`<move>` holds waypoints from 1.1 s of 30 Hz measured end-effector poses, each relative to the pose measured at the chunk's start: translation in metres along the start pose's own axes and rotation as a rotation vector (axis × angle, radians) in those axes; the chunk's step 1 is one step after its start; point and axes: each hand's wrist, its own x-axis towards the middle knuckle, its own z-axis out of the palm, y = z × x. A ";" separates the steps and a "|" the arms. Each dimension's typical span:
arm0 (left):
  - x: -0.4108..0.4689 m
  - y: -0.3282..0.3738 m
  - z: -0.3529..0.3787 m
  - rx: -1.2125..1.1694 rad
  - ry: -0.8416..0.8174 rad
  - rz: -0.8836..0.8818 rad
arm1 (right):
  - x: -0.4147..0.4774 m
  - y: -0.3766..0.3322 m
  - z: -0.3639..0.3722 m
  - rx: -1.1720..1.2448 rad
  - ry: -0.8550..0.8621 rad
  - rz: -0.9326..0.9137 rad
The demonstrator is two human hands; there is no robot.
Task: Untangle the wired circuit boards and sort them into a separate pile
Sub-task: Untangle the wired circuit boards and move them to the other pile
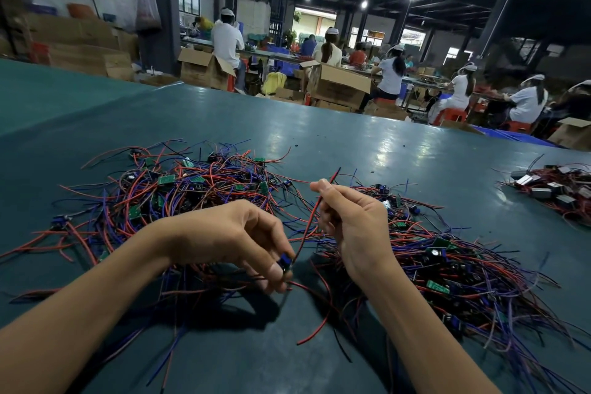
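A tangled heap of small green circuit boards with red, blue and black wires (179, 192) lies on the teal table (351, 144) at the left. A second heap of wired boards (447, 269) spreads out to the right. Between the heaps, my left hand (236, 233) pinches a small board with a blue part (284, 262) in its fingertips. My right hand (351, 217) is raised beside it and pinches that board's red wire (311, 221), which runs taut from the board up past my thumb.
A smaller pile of wired parts with white and grey blocks (556, 189) sits at the table's far right. Loose red and black wires (319, 329) trail toward me. Behind the table are cardboard boxes (339, 86) and several seated workers (393, 73).
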 end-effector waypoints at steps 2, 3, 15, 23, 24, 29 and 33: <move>-0.001 0.000 0.001 0.039 -0.039 -0.030 | 0.001 -0.002 -0.001 0.007 0.017 -0.005; -0.001 0.000 0.002 0.031 -0.055 -0.038 | 0.001 -0.003 -0.002 0.010 0.024 -0.004; 0.000 -0.004 -0.004 -0.102 0.022 0.044 | -0.001 -0.012 0.002 0.244 0.015 0.140; 0.011 -0.004 -0.013 -0.289 0.555 0.332 | -0.016 -0.006 0.021 0.107 -0.068 0.158; 0.012 -0.005 -0.014 -0.280 0.592 0.348 | -0.019 -0.004 0.024 0.054 -0.107 0.157; 0.014 -0.007 -0.013 -0.203 0.621 0.342 | -0.029 0.004 0.036 -0.044 -0.294 0.164; 0.013 -0.006 -0.013 -0.253 0.580 0.338 | -0.030 0.004 0.037 0.026 -0.342 0.198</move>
